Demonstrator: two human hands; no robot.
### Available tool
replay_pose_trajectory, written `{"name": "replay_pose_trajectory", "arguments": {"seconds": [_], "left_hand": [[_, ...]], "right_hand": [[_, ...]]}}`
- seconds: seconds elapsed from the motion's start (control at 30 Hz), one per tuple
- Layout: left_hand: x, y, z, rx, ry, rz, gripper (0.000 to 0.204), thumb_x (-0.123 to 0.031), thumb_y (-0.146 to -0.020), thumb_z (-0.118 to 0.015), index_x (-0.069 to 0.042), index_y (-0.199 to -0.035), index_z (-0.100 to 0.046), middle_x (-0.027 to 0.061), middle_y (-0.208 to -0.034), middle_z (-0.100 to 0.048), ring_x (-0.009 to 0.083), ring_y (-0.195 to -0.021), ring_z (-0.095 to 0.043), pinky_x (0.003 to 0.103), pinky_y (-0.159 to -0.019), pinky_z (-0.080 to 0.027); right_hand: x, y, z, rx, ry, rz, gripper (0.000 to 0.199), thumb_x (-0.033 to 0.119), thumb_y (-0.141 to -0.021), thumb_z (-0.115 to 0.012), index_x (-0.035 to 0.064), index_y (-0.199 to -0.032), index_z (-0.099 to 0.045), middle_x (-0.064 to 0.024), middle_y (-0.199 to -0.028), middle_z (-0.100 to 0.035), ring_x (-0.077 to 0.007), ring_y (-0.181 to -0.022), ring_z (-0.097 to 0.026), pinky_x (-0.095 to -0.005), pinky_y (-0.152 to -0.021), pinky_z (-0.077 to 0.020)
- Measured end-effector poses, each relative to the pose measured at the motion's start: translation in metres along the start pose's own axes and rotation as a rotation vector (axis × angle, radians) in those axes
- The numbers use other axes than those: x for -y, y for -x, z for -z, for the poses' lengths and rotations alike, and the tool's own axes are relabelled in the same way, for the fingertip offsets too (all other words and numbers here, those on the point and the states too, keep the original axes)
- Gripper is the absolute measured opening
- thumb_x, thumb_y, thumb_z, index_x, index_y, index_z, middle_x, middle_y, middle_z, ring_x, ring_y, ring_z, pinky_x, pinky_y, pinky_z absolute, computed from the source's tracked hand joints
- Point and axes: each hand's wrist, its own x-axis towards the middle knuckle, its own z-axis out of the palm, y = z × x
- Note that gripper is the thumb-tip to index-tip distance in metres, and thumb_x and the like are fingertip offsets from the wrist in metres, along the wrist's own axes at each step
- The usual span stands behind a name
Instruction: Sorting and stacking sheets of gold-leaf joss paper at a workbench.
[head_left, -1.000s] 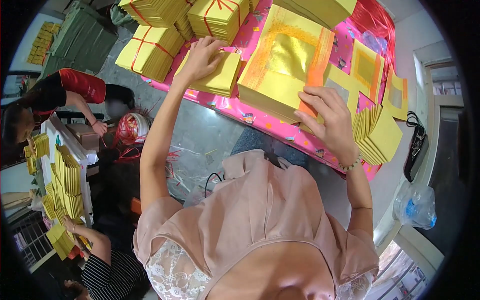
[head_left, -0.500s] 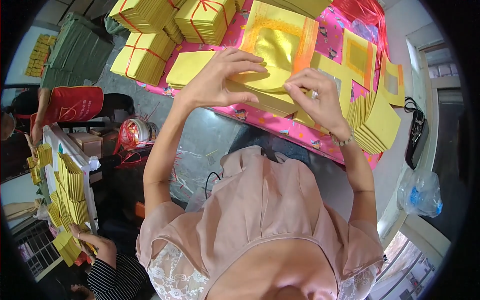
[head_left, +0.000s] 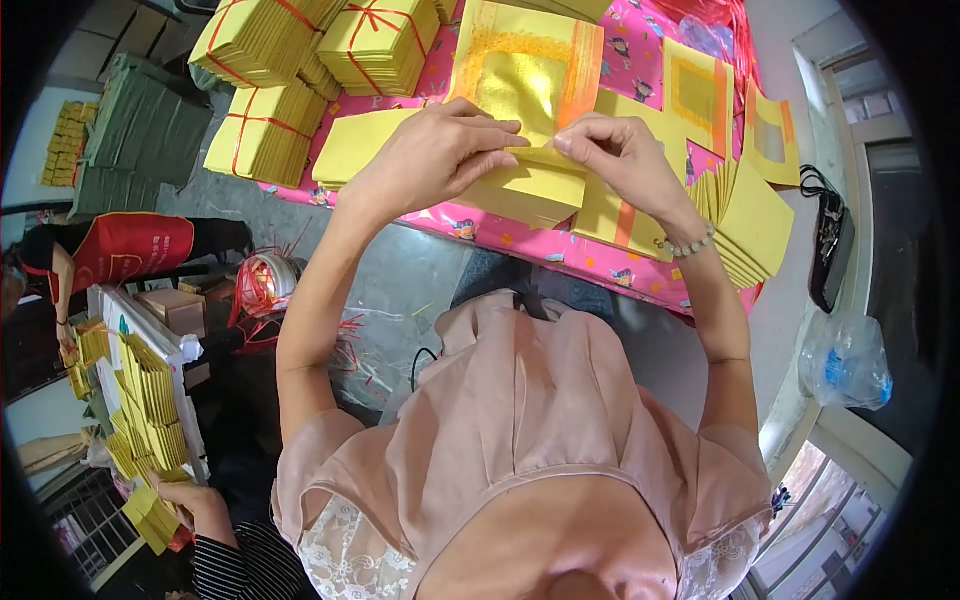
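A yellow paper sheet (head_left: pixel 525 60) with a shiny gold square and an orange border lies over a thick stack of yellow paper (head_left: pixel 540 190). The sheet's near edge is curled up between my two hands. My left hand (head_left: pixel 435 150) closes on the left part of that edge, thumb against fingers. At its right part, my right hand (head_left: pixel 625 165) pinches the edge between thumb and forefinger. A beaded bracelet (head_left: pixel 690 243) is round my right wrist. Left of the stack lies another yellow pile (head_left: pixel 355 145), partly behind my left hand.
Tied yellow bundles (head_left: pixel 375 45) with red string stand at the far left of the pink tablecloth (head_left: pixel 480 228). Fanned yellow packets (head_left: pixel 755 225) and loose foil sheets (head_left: pixel 697 95) lie right. A bucket of red string (head_left: pixel 265 280) stands on the floor. Two people work at a table leftward.
My left thumb has come up to the fingers, closing on the sheet's edge. My right hand has moved a little left, and the edge has curled up more. The whole view has shifted slightly.
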Motion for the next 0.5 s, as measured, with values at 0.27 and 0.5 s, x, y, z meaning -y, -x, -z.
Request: {"name": "replay_pose_trajectory", "arguments": {"seconds": [0.27,0.5], "left_hand": [[-0.005,-0.001,0.004,0.014,0.039,0.137,0.028,-0.027,-0.090,-0.059,-0.007,-0.106,-0.068,0.0111,-0.095,-0.069,0.0285,-0.089,-0.060,0.040,-0.078,-0.049],[-0.008,-0.004,0.006,0.009,0.016,0.148,0.027,-0.026,-0.090,-0.058,-0.007,-0.107,-0.068,0.0134,-0.088,-0.067,0.0293,-0.087,-0.060,0.041,-0.076,-0.049]], "right_hand": [[0.007,0.019,0.019,-0.026,-0.037,0.024,0.017,0.016,-0.090,-0.063,0.0004,-0.097,-0.066,-0.0007,-0.087,-0.064,-0.0074,-0.079,-0.057,-0.0223,-0.072,-0.0455],[0.015,0.027,0.014,-0.056,0.199,0.184,0.013,0.012,-0.086,-0.066,-0.0002,-0.090,-0.067,-0.0026,-0.083,-0.062,-0.0085,-0.081,-0.056,-0.0246,-0.073,-0.0437]]}}
